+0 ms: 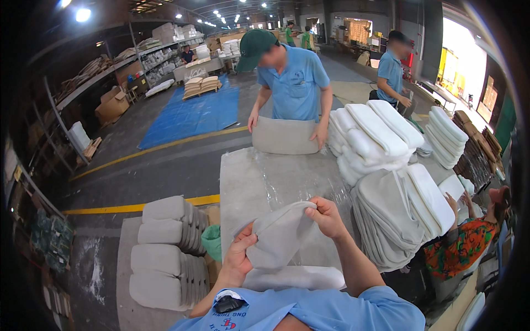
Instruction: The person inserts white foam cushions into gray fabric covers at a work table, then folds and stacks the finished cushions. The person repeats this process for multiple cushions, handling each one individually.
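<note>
Between my two hands hangs a grey fabric cover [280, 237], held up over the near part of the table. My left hand [239, 252] is closed on its left edge, thumb on top. At its upper right corner, my right hand [327, 216] pinches the cloth. The cover looks limp and partly folded. A white pad [298, 277] lies on the table [287, 182] right in front of my body, below the cover. Across the table a co-worker in a blue shirt and green cap holds a grey padded cushion [284, 137] by both ends.
Grey covers [383, 215] and white pads [381, 132] are piled at the table's right. Stacked grey cushions [160, 259] stand at lower left, beside a green bag [211, 240]. Other people stand at right. A blue sheet [193, 113] covers floor at far left.
</note>
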Demonstrator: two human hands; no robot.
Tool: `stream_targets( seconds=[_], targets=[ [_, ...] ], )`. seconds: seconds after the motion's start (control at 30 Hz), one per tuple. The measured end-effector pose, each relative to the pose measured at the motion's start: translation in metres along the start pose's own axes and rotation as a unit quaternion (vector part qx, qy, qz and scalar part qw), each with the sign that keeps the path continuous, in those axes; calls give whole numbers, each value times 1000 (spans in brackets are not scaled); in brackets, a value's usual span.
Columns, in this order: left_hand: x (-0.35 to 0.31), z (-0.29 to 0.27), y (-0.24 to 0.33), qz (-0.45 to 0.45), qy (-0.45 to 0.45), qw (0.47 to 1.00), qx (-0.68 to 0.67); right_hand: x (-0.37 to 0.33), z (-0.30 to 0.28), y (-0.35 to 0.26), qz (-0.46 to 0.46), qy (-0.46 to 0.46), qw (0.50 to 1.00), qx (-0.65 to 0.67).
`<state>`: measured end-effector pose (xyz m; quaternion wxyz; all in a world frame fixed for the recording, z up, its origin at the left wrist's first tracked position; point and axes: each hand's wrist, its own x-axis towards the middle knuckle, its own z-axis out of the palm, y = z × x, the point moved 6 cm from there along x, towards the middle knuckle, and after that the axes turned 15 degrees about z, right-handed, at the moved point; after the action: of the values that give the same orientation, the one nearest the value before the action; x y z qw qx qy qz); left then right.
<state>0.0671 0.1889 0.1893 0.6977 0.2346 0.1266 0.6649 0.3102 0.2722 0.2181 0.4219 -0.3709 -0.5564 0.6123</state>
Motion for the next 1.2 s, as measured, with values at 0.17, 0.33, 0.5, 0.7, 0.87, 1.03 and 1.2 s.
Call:
stream_targets(
  seconds=[0.17, 0.33, 0.5, 0.7, 0.87, 1.03, 1.2],
  targets=[
    [-6, -15, -12, -31, 3, 999, 13, -5, 3, -3, -19, 10, 999, -30],
    [-12, 6, -17, -25, 1, 1000, 9, -11, -9, 3, -22, 41, 999, 3],
    [-17, 20, -23, -53, -102, 992, -49, -9, -6, -1, -38, 71, 996, 34],
    [-39, 31, -53, -185, -78, 980, -11, -12, -12, -13, -93, 97, 990, -37],
    [-54, 16, -61, -241, -111, 964, -14, -7, 0, -14, -97, 88, 991, -33],
    [-53, 15, -61, -251, -132, 959, 7, -8, -8, -12, -103, 81, 991, -30],
    [-54, 35, -29, -231, -214, 944, 100, -6, -5, -9, -76, 55, 995, -32]
  ],
)
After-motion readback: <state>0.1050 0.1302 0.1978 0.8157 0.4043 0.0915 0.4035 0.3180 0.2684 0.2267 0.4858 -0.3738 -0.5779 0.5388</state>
